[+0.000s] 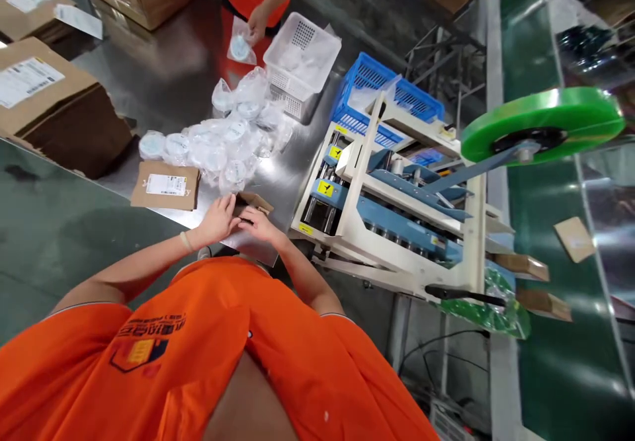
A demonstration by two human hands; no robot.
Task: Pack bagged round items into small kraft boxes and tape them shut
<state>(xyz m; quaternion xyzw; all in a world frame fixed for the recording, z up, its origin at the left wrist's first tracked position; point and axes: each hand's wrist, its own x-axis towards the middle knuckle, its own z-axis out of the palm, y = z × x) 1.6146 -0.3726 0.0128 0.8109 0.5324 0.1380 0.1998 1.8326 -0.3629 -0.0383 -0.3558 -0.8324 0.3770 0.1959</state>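
My left hand [217, 220] and my right hand [258, 225] meet at the near edge of the steel table, both on a small brown cardboard box [254, 202]. My fingers cover most of it, and only a raised flap shows past them. To the left of my hands lies a flat cardboard mailer with a white label [165, 186]. Beyond it is a heap of clear plastic bags [213, 150] holding round white items. The stainless steel table [149, 77] carries all of these.
A co-worker's hand [256, 23] holds a bagged item [240, 47] beside a white plastic basket [301, 54]. A blue crate [381, 94] stands behind a carton-taping machine [391, 209] with a green tape roll [542, 123]. Labelled cartons [30, 84] lie at the left, and a green conveyor [560, 355] runs along the right.
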